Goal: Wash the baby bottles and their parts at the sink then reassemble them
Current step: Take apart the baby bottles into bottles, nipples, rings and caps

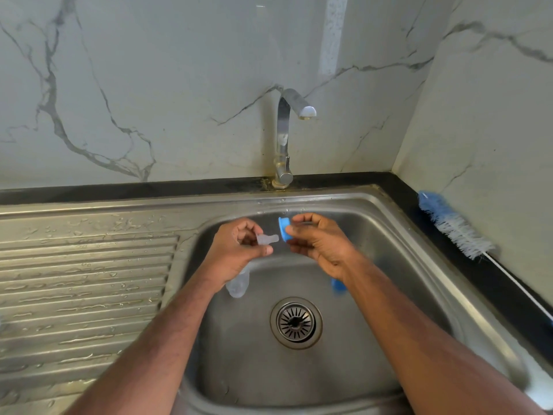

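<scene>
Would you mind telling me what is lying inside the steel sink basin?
In the steel sink basin: a clear bottle partly hidden under the left wrist, a blue part mostly covered by the right forearm, and the round drain strainer.

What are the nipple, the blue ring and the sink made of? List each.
Nipple: probably silicone, translucent and cloudy.
Blue ring: likely hard plastic, opaque with a smooth, even colour.
Sink: apparently stainless steel, brushed grey with soft reflections and water beading on it.
</scene>
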Action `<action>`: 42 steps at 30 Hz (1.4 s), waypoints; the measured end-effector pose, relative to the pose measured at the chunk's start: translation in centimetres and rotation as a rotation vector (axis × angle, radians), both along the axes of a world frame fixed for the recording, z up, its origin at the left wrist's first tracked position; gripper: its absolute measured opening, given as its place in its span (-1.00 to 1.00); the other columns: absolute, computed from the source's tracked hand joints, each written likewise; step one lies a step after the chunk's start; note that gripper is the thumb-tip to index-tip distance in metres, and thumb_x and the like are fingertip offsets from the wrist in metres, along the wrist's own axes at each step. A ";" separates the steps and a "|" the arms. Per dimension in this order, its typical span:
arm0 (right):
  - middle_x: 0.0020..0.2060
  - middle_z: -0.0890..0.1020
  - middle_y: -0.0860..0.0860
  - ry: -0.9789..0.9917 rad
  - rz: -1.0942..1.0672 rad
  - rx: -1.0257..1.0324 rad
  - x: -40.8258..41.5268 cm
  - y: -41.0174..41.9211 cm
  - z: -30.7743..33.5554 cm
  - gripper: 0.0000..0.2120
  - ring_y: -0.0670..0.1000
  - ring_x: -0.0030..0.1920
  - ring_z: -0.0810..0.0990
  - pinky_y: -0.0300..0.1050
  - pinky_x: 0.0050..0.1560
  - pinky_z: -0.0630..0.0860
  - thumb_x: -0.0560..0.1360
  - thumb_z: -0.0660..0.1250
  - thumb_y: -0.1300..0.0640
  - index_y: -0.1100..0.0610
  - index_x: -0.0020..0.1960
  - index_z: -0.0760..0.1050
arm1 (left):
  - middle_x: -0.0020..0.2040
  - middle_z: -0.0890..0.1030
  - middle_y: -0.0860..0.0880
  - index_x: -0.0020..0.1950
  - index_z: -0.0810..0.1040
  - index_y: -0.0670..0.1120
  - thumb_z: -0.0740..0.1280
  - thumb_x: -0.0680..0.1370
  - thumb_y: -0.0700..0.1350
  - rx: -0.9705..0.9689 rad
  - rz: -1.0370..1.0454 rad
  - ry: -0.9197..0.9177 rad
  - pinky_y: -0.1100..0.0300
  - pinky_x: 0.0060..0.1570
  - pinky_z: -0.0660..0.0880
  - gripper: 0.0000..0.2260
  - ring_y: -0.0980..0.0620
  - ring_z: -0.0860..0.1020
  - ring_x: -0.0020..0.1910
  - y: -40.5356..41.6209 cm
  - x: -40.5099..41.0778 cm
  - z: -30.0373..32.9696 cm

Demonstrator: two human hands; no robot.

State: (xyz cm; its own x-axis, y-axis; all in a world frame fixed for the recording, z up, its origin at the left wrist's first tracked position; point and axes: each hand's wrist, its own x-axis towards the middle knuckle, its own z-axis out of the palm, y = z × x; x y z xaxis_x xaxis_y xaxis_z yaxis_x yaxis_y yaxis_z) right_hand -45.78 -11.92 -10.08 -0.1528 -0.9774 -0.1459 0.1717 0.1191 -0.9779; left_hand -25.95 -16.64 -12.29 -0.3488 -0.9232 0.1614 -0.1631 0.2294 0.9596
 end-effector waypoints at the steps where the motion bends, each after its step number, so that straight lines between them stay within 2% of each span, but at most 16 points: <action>1: 0.06 0.67 0.14 0.103 -0.031 -0.014 -1.0 -0.2 -0.3 -0.74 0.07 0.00 0.69 -0.01 0.07 0.65 0.45 0.52 0.31 0.13 0.08 0.57 | -0.18 0.70 -0.12 -0.04 0.60 -0.15 0.59 0.34 -0.33 0.002 0.031 -0.012 0.18 -0.15 0.55 -0.72 0.07 0.61 -0.24 -0.1 -0.1 -0.2; 4: -0.04 0.70 -0.02 0.713 -0.075 0.002 -3.8 -0.7 -2.3 -0.69 -0.07 -0.03 0.67 -0.14 0.09 0.59 0.37 0.60 0.20 0.01 0.05 0.63 | -0.15 0.71 -0.07 -0.02 0.64 -0.04 0.55 0.38 -0.33 0.016 0.116 -0.041 0.10 -0.04 0.60 -0.72 0.02 0.67 -0.16 0.0 -0.9 -0.6; 6: -0.03 0.70 -0.07 0.954 0.003 0.059 -4.6 -0.8 -3.9 -0.64 -0.10 -0.03 0.65 -0.18 0.12 0.55 0.35 0.61 0.16 0.01 0.11 0.65 | -0.14 0.71 -0.05 -0.06 0.66 -0.02 0.55 0.39 -0.30 0.004 0.147 -0.052 0.10 -0.03 0.61 -0.76 0.03 0.67 -0.15 0.2 -1.9 -0.8; 8: -0.01 0.67 -0.10 1.057 0.065 0.119 -4.6 -0.9 -5.3 -0.55 -0.07 0.02 0.63 -0.06 0.21 0.56 0.34 0.58 0.13 0.01 0.21 0.60 | -0.14 0.72 -0.04 -0.08 0.66 -0.05 0.55 0.40 -0.27 0.003 0.157 -0.070 0.16 -0.06 0.59 -0.82 0.11 0.64 -0.19 0.5 -2.8 -0.9; 10: -0.02 0.64 -0.18 1.176 0.109 0.166 -4.4 -0.9 -6.4 -0.50 -0.05 0.14 0.56 0.08 0.26 0.46 0.37 0.50 0.08 -0.07 0.29 0.49 | -0.16 0.72 -0.04 -0.08 0.65 -0.06 0.53 0.42 -0.25 0.024 0.153 -0.081 0.13 -0.06 0.62 -0.85 0.10 0.65 -0.20 0.5 -3.2 -1.2; 13: 0.05 0.63 -0.17 1.366 0.146 0.189 -4.2 -0.9 -7.6 -0.51 0.00 0.25 0.44 0.07 0.23 0.25 0.43 0.40 0.08 -0.08 0.33 0.38 | -0.17 0.71 -0.06 -0.07 0.67 -0.10 0.53 0.45 -0.24 0.049 0.132 -0.072 0.07 -0.12 0.67 -0.88 0.09 0.65 -0.22 0.2 -2.9 -1.6; 16: 0.09 0.63 -0.10 1.466 0.151 0.207 -4.1 -0.8 -8.4 -0.51 0.04 0.27 0.45 0.08 0.20 0.22 0.43 0.39 0.07 -0.07 0.33 0.36 | -0.22 0.66 0.04 -0.07 0.70 -0.05 0.57 0.41 -0.24 0.040 0.145 -0.088 0.23 -0.26 0.53 -0.84 0.17 0.56 -0.29 0.0 -2.4 -1.8; 19: 0.13 0.63 -0.09 1.462 0.149 0.230 -4.3 -0.9 -9.0 -0.51 0.04 0.28 0.46 0.11 0.27 0.21 0.42 0.44 0.01 -0.07 0.31 0.37 | -0.16 0.68 -0.05 -0.07 0.69 -0.06 0.56 0.38 -0.33 0.091 0.150 -0.078 0.18 -0.23 0.57 -0.77 0.08 0.59 -0.22 -0.1 -2.2 -1.9; 23: 0.18 0.62 -0.07 1.489 0.166 0.239 -4.5 -0.8 -9.3 -0.51 0.05 0.31 0.45 0.12 0.29 0.21 0.45 0.45 -0.04 -0.06 0.31 0.38 | -0.10 0.72 -0.12 -0.08 0.70 -0.05 0.56 0.31 -0.40 0.131 0.157 -0.099 -0.02 0.01 0.67 -0.69 -0.14 0.69 -0.03 -0.4 -2.0 -2.2; 25: 0.20 0.61 -0.06 1.499 0.181 0.249 -4.4 -0.9 -9.5 -0.52 0.05 0.33 0.44 0.12 0.28 0.19 0.45 0.46 -0.04 -0.05 0.31 0.39 | -0.12 0.73 -0.09 -0.08 0.71 -0.06 0.58 0.30 -0.39 0.152 0.147 -0.100 -0.05 0.04 0.66 -0.69 -0.14 0.70 -0.03 -0.3 -2.0 -2.2; 31: 0.24 0.61 -0.08 1.477 0.182 0.238 -4.0 -1.2 -9.0 -0.51 0.04 0.35 0.43 0.08 0.28 0.22 0.42 0.49 -0.05 -0.07 0.30 0.44 | -0.14 0.74 -0.03 -0.05 0.72 -0.06 0.58 0.32 -0.39 0.165 0.115 -0.113 0.06 0.05 0.66 -0.69 -0.06 0.71 -0.04 0.0 -2.1 -1.9; 32: 0.22 0.62 -0.08 1.415 0.139 0.191 -3.8 -1.4 -8.3 -0.53 0.03 0.32 0.46 0.07 0.30 0.27 0.41 0.51 -0.05 -0.07 0.28 0.48 | -0.14 0.74 -0.01 -0.05 0.72 -0.07 0.58 0.32 -0.39 0.162 0.115 -0.114 0.09 0.04 0.66 -0.69 -0.04 0.71 -0.05 0.0 -2.1 -1.9; 34: 0.14 0.66 -0.06 1.164 0.054 0.044 -3.2 -1.9 -6.2 -0.62 -0.05 0.16 0.57 0.07 0.29 0.46 0.43 0.54 0.03 0.00 0.22 0.58 | -0.14 0.74 0.00 -0.04 0.72 -0.10 0.58 0.33 -0.37 0.153 0.122 -0.123 0.16 -0.02 0.65 -0.72 0.01 0.70 -0.08 0.1 -2.1 -1.8; 37: 0.05 0.67 -0.09 0.866 0.098 -0.132 -1.5 -2.0 -3.5 -0.70 -0.15 -0.01 0.62 -0.06 0.15 0.62 0.47 0.53 0.14 0.02 0.19 0.62 | -0.18 0.72 -0.08 -0.04 0.71 -0.14 0.57 0.34 -0.38 0.133 0.142 -0.151 0.12 -0.11 0.68 -0.73 0.03 0.67 -0.18 0.2 -2.1 -1.5; 39: 0.04 0.67 -0.11 0.784 0.181 -0.187 -0.6 -2.0 -2.7 -0.67 -0.09 -0.01 0.65 -0.15 0.06 0.64 0.46 0.54 0.16 -0.03 0.20 0.63 | -0.22 0.69 -0.11 -0.06 0.69 -0.13 0.58 0.34 -0.39 0.132 0.145 -0.150 0.04 -0.14 0.69 -0.74 0.01 0.66 -0.25 0.2 -2.1 -1.3; 42: -0.02 0.71 -0.11 0.758 0.234 -0.231 0.3 -2.1 -2.8 -0.72 -0.10 -0.02 0.68 -0.17 0.06 0.64 0.45 0.55 0.18 -0.01 0.14 0.68 | -0.24 0.69 -0.14 -0.13 0.68 -0.12 0.58 0.34 -0.38 0.106 0.141 -0.169 0.01 -0.16 0.69 -0.76 0.00 0.65 -0.28 0.1 -2.1 -1.4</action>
